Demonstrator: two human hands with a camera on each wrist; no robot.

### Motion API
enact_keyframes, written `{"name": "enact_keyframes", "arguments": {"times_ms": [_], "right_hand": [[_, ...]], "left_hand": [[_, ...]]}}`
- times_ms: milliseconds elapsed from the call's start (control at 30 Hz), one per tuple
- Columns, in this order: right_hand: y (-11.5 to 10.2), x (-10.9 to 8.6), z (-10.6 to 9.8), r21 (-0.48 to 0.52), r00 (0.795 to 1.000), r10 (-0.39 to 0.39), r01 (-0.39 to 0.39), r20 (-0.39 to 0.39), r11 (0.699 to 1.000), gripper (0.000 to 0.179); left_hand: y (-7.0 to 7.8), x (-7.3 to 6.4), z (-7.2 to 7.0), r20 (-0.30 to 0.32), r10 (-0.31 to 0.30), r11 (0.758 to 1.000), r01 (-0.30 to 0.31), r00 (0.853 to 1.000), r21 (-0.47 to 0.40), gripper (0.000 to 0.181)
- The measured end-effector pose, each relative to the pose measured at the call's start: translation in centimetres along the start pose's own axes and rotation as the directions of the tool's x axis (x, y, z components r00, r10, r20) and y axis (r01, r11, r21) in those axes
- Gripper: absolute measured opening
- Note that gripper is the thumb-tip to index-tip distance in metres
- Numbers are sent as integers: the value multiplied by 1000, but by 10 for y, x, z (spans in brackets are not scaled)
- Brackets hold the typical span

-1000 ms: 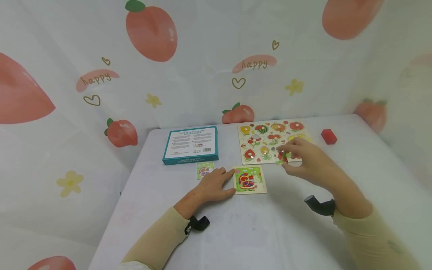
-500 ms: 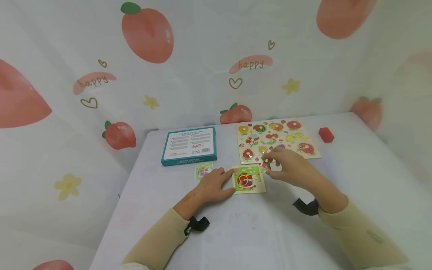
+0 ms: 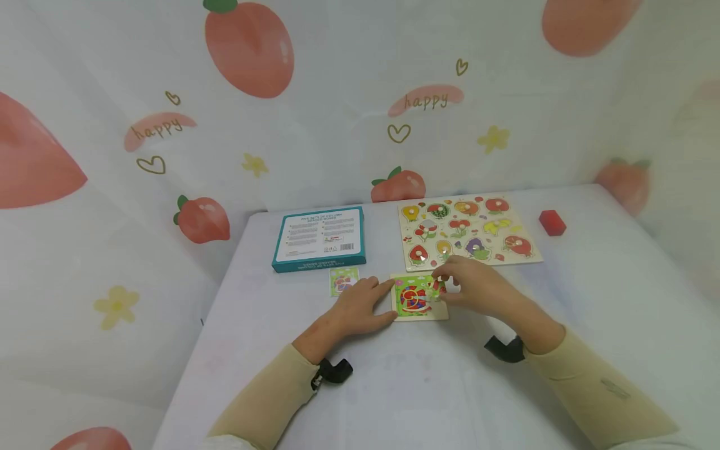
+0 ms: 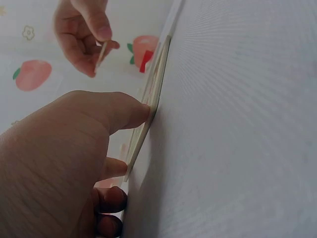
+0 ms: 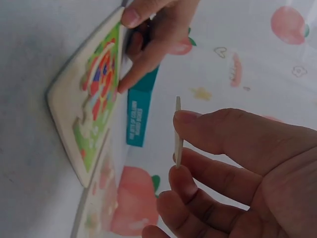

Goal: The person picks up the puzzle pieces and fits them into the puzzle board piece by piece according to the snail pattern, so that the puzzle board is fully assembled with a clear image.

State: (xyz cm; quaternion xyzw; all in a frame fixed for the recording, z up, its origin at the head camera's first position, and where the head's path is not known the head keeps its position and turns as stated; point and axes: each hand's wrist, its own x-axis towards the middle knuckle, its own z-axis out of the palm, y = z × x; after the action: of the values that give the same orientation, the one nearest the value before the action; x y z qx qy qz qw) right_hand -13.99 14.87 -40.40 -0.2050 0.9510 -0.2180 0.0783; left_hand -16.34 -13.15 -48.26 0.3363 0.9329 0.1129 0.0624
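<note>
A small square wooden puzzle board point(image 3: 419, 317) with a red, blue and yellow snail picture lies mid-table. My left hand point(image 3: 355, 310) rests at its left edge, thumb and index finger touching it near the two left corners; the left wrist view shows the thumb point(image 4: 132, 114) on the rim. Above the board's right side, my right hand point(image 3: 478, 284) pinches a thin puzzle piece point(image 3: 437, 290) between thumb and fingers. In the right wrist view the piece point(image 5: 178, 136) is edge-on, apart from the board, where an unfilled recess point(image 5: 85, 119) shows.
Behind the board lies a larger fruit knob puzzle point(image 3: 458, 232). A teal-edged flat box point(image 3: 319, 239) stands back left, with a small snail picture card point(image 3: 340, 278) in front, partly covered by my left hand. A red block point(image 3: 552, 222) sits far right.
My right hand has come left and down from over the fruit puzzle to above the board's right side, carrying the puzzle piece. The left hand has stayed at the board's left edge.
</note>
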Motion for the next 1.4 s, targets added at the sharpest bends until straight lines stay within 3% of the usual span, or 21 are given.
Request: {"name": "enact_keyframes", "arguments": {"times_ms": [367,533,933,1200,1400], "right_hand": [[4,10,20,5,994,14,-14,111,1000,37],[4,13,24,-13,994,-15,17,105,1000,34],[12,13,36,23,993,-26,24,111,999,30],[12,15,33,40,992,-10,5,123,999,22],[11,13,37,58,989,21,-30,146,998,20]], "left_hand": [[3,1,-1,5,-16,1000,16,1000,-5,74],[0,0,-3,-17,-15,1000,15,1000,-8,73],[1,0,-1,8,-9,1000,9,1000,-12,75],[1,1,-7,-17,4,1000,-4,1000,-26,73],[2,0,-4,11,-12,999,12,1000,-33,75]]}}
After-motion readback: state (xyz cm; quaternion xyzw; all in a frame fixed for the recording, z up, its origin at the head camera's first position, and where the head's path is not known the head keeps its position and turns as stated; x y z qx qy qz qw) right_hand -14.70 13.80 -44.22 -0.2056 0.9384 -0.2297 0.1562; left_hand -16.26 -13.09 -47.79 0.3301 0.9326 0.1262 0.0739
